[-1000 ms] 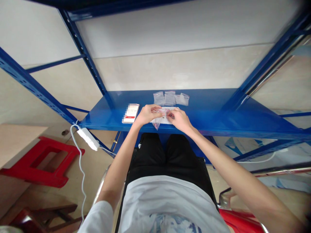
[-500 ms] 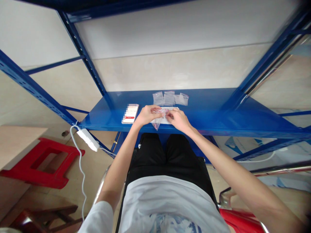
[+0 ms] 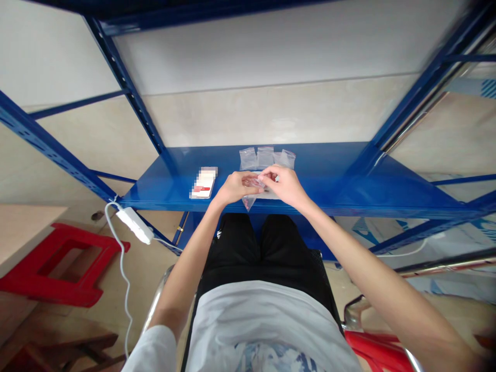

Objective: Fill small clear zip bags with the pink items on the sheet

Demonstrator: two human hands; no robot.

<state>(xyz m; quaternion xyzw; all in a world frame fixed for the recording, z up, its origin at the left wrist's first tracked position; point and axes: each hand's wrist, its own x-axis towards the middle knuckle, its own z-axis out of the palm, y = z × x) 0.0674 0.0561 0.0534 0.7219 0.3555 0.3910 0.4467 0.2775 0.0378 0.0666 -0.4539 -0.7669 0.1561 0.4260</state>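
Observation:
My left hand [image 3: 234, 188] is closed on a small clear zip bag [image 3: 248, 203], whose lower corner hangs down near the shelf's front edge. Small reddish bits show inside that corner. Thumb and fingertips of my right hand [image 3: 285, 183] are pinched together at the top of the bag, beside the left fingers. Whatever lies between them is too small to make out. Under both hands is a white sheet or shallow tray [image 3: 272, 196], mostly covered, with a few tiny dark specks on it. Behind the hands, several clear zip bags [image 3: 265, 157] lie in a row.
A phone [image 3: 204, 183] lies on the blue shelf [image 3: 341, 178], left of my hands. Blue uprights [image 3: 134, 98] frame the sides. A white power strip [image 3: 135, 225] with its cable hangs at the left, near a red stool [image 3: 65, 266].
My right hand has risen from the white sheet and moved left to the bag's top, its fingertips meeting there. My left hand still holds the bag. The whole view has shifted slightly.

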